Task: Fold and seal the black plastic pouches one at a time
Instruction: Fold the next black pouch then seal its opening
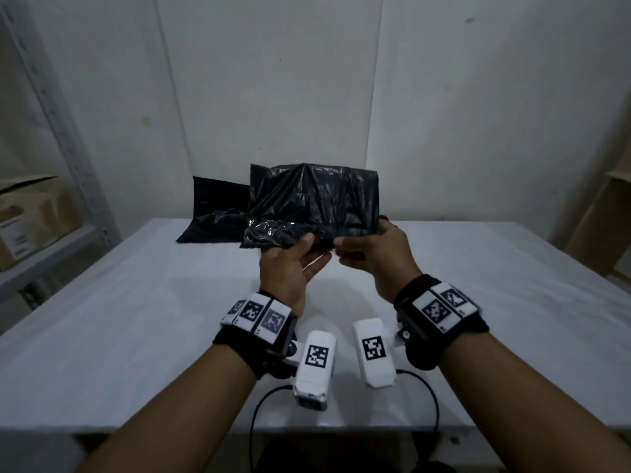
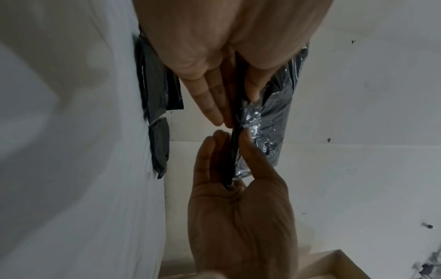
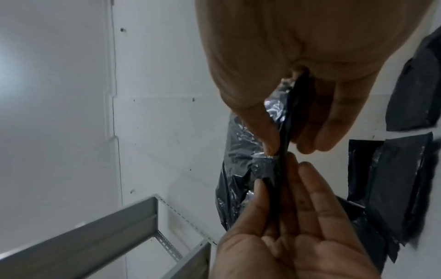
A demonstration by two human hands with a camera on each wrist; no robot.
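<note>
While both hands hold one black pouch (image 1: 312, 199) up above the table (image 1: 136, 336), I judge the work on it to be midway. My left hand (image 1: 290, 268) pinches the lower edge, thumb on the near face and fingers (image 2: 210, 102) straight along the far face. My right hand (image 1: 372, 254) clamps the same edge just beside it, thumb tips almost touching. Between the two sets of fingers the plastic is pressed into a thin flat strip, which I take for the fold being creased or the seal being pressed shut; I cannot tell which. Above the fingers the body of the pouch stands upright and crumpled.

Beyond the fingertips, more pouches (image 1: 213, 213) lie at the far edge of the table against the wall. Whether those are finished or waiting, I cannot tell. A metal shelf (image 1: 51, 233) stands to the left of the left hand.
</note>
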